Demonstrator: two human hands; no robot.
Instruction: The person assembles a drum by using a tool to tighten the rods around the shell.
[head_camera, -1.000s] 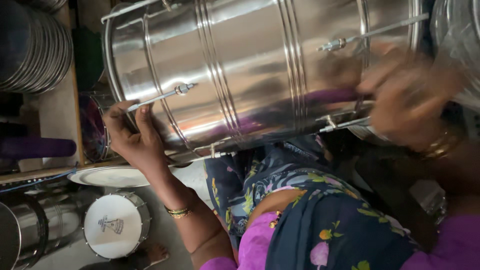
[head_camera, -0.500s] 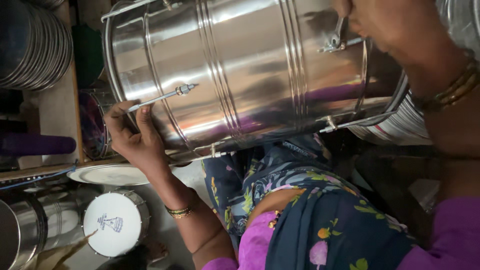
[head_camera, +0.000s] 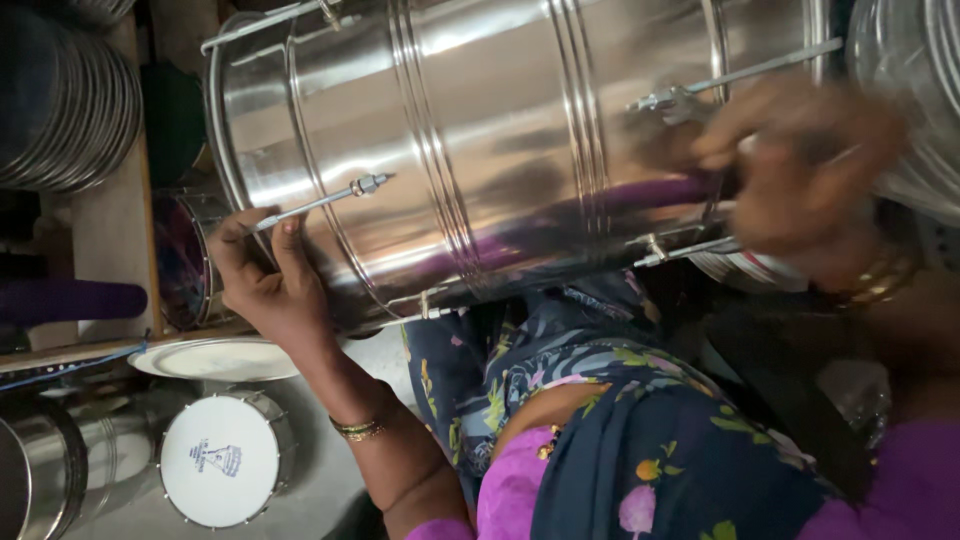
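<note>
Inventory by count, as visible:

- Large steel drum shell (head_camera: 480, 150): one, lying on its side across the upper centre of the frame.
- Tension rods on that shell: three in view, upper left (head_camera: 265, 20), centre left (head_camera: 320, 203) and upper right (head_camera: 740, 78).
- Hands: two, the left hand (head_camera: 262, 285) at centre left and the right hand (head_camera: 800, 170), blurred, at upper right.
- Small white-headed drum (head_camera: 215, 460): one, lower left.
- Flat white plate (head_camera: 215, 360): one, just above it.
- Stack of steel plates (head_camera: 65, 100): one, upper left; its individual plates cannot be counted.

Grey floor (head_camera: 330, 480): small white-headed drum (head_camera: 222, 458) on its side, steel vessels (head_camera: 45, 470) adj., left.
</note>
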